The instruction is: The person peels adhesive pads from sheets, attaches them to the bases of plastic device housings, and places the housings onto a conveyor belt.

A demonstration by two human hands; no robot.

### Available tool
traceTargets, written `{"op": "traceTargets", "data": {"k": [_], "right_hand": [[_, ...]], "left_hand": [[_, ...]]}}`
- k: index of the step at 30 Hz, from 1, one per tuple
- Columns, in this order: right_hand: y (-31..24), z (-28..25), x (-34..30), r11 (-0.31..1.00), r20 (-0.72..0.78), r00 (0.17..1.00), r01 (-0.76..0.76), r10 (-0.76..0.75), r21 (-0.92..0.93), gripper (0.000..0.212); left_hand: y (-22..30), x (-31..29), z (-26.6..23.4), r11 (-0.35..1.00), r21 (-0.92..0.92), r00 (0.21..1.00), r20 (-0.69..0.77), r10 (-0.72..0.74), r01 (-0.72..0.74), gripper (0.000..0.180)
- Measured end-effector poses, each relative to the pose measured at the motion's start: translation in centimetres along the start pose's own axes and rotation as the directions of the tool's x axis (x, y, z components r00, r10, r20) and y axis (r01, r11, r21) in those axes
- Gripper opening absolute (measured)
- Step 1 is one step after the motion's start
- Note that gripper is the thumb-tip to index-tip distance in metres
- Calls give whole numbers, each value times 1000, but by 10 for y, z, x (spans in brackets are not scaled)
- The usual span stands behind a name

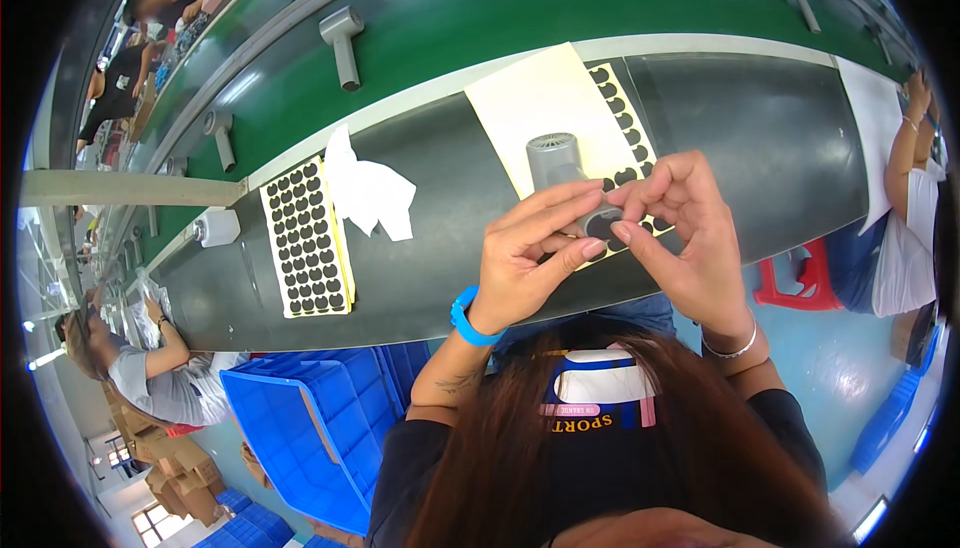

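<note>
A grey hair dryer (553,155) lies tilted over the bench, its vented round end pointing away from me and its handle end toward me. My left hand (535,253) is closed round the handle, thumb and fingers on either side. At the handle's dark end, my right hand (690,228) has its thumb and bent fingers closed on the rim; whether a small sticker is between them I cannot make out. Beneath the dryer are a cream backing sheet (520,98) and a sheet of black round stickers (628,118), partly covered by my hands.
Another sheet of black stickers (305,238) lies to the left beside crumpled white paper (375,193). Beyond the dark bench, more grey dryers (345,48) rest on a green conveyor (440,18). Blue crates (330,428) stand below left, a red stool (800,283) right. Co-workers sit at both sides.
</note>
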State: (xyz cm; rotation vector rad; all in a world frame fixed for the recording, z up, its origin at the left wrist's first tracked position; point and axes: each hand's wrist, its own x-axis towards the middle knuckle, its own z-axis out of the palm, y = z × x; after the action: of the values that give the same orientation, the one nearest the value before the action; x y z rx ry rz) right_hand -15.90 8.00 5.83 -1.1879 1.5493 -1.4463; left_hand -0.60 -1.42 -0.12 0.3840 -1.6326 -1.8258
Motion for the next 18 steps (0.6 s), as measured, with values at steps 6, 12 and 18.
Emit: {"op": "traceTargets", "data": {"k": [6,12,18], "right_hand": [[-7,-2,-4,960,-4,997,69,-72,-270,34],[-1,-2,-9,851,-79,974,146,-214,-505,37],[-5,0,-11,830,-97,972,129,-215,-543,37]], "left_hand": [[-1,-1,7,1000,-15,998,-60,18,-18,36],[-3,-1,14,1000,17,998,-66,23,-22,37],[-4,-1,17,1000,10,998,-59,22,-21,37]]}}
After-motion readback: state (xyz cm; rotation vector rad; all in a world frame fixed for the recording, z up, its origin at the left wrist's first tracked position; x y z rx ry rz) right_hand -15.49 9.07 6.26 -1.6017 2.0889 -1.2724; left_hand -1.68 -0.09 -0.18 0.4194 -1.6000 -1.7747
